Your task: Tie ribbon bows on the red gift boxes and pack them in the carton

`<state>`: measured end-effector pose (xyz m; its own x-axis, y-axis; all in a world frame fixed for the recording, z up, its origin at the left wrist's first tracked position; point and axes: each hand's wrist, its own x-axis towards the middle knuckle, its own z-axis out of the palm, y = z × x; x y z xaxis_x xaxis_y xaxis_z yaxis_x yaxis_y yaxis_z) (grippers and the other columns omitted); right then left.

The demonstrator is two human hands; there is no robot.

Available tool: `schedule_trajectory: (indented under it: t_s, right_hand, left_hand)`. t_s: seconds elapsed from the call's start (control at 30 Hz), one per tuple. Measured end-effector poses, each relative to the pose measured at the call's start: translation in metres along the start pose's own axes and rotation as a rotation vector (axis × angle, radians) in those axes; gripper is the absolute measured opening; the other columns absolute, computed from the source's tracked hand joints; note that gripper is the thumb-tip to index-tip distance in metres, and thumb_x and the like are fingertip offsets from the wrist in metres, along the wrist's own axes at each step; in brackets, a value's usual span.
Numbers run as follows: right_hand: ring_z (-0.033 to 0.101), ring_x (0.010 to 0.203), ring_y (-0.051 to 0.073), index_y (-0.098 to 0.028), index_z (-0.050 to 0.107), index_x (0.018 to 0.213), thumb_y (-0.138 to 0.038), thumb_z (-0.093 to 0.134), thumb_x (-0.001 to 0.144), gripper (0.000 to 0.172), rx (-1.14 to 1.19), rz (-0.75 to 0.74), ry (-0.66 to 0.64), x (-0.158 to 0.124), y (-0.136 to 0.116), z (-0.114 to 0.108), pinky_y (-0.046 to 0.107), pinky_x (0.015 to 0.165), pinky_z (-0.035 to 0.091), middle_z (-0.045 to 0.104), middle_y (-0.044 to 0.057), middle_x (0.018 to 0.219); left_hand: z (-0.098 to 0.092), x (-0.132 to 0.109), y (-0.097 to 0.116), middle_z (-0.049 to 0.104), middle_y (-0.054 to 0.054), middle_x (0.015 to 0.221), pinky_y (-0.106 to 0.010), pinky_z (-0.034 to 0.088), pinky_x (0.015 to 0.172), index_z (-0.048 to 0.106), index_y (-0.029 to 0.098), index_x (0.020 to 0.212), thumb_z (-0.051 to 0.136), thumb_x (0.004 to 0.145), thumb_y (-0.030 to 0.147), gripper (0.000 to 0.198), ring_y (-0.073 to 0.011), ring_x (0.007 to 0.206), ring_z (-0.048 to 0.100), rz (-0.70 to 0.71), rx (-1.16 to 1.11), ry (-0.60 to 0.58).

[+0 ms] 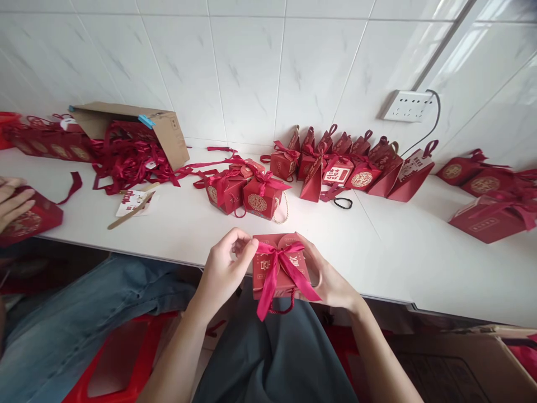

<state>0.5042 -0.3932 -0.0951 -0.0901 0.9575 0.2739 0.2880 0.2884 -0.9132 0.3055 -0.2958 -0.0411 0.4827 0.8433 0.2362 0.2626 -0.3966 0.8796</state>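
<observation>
Red cardboard box (287,280) w/ crimson satin-ribbon bow (278,254) held at white tabletop's (361,263) front edge — bow side up, loops L-R, tails toward wearer; box's long axis unclear. L hand (229,260) pinches bow's left loop, R hand (331,280) grips box's right side.

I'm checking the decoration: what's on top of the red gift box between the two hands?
On the red gift box, a red ribbon bow lies over curved flaps with gold lettering. What the bow covers and anything inside the box cannot be seen.
</observation>
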Motion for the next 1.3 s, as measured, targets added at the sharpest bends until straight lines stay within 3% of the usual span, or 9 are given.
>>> schedule_trajectory:
  t_s: [0.17, 0.27, 0.47, 0.53, 0.73, 1.0, 1.3]
  right_hand:
    - [0.040, 0.130, 0.027, -0.031, 0.017, 0.144, -0.027, 0.075, 0.069, 0.095, 0.009, -0.012, 0.009, 0.001, -0.002, 0.001, 0.045, 0.104, 0.039, 0.033, 0.010, 0.146]
    - [0.042, 0.128, 0.027, -0.032, 0.018, 0.144, -0.028, 0.075, 0.069, 0.094, -0.004, -0.018, 0.032, -0.001, -0.001, 0.002, 0.046, 0.104, 0.039, 0.033, 0.010, 0.145]
    - [0.037, 0.131, 0.030, -0.033, 0.016, 0.144, -0.028, 0.079, 0.064, 0.103, -0.081, -0.026, 0.233, -0.011, 0.010, 0.012, 0.049, 0.105, 0.038, 0.031, 0.010, 0.147]
    - [0.037, 0.131, 0.030, -0.034, 0.017, 0.143, -0.030, 0.081, 0.061, 0.104, -0.078, -0.053, 0.312, -0.013, 0.013, 0.015, 0.049, 0.105, 0.039, 0.029, 0.010, 0.147]
    - [0.036, 0.131, 0.031, -0.033, 0.018, 0.142, -0.031, 0.079, 0.063, 0.100, -0.056, -0.043, 0.372, -0.015, 0.015, 0.017, 0.051, 0.102, 0.042, 0.029, 0.011, 0.146]
    - [0.040, 0.129, 0.031, -0.033, 0.018, 0.142, -0.026, 0.079, 0.064, 0.100, -0.078, -0.056, 0.409, -0.012, 0.012, 0.025, 0.048, 0.101, 0.044, 0.029, 0.011, 0.146]
    - [0.040, 0.129, 0.033, -0.031, 0.015, 0.143, -0.038, 0.076, 0.067, 0.097, -0.144, -0.107, 0.416, -0.004, 0.002, 0.035, 0.050, 0.098, 0.047, 0.031, 0.014, 0.145]
  left_hand:
    - [0.007, -0.005, 0.008, 0.056, 0.001, 0.077, -0.022, 0.044, 0.064, 0.051, 0.019, 0.080, 0.052, 0.085, 0.026, 0.009, -0.0099, 0.065, 0.052, 0.217, 0.163, 0.123]
    - [0.012, -0.008, 0.015, 0.055, 0.001, 0.074, -0.022, 0.044, 0.063, 0.051, 0.019, 0.081, 0.051, 0.085, 0.020, 0.004, -0.0096, 0.063, 0.051, 0.364, 0.263, 0.181]
    - [0.026, -0.024, 0.021, 0.063, -0.004, 0.080, -0.027, 0.047, 0.068, 0.058, 0.016, 0.093, 0.059, 0.078, 0.005, 0.018, -0.0140, 0.074, 0.057, 0.855, 0.426, 0.182]
    - [0.030, -0.028, 0.019, 0.065, -0.006, 0.079, -0.028, 0.047, 0.066, 0.060, 0.013, 0.093, 0.061, 0.075, 0.003, 0.020, -0.0149, 0.072, 0.057, 0.960, 0.421, 0.167]
    - [0.033, -0.030, 0.012, 0.067, -0.006, 0.079, -0.029, 0.049, 0.066, 0.061, 0.012, 0.095, 0.061, 0.076, 0.003, 0.022, -0.0151, 0.073, 0.061, 0.986, 0.372, 0.173]
    - [0.027, -0.023, 0.014, 0.064, -0.006, 0.078, -0.027, 0.053, 0.067, 0.060, 0.012, 0.093, 0.066, 0.067, -0.004, 0.031, -0.0153, 0.077, 0.060, 0.915, 0.310, 0.390]
    - [0.030, -0.035, 0.016, 0.066, -0.005, 0.075, -0.031, 0.051, 0.065, 0.061, 0.014, 0.090, 0.058, 0.078, 0.006, 0.015, -0.0144, 0.071, 0.059, 1.010, 0.330, 0.327]
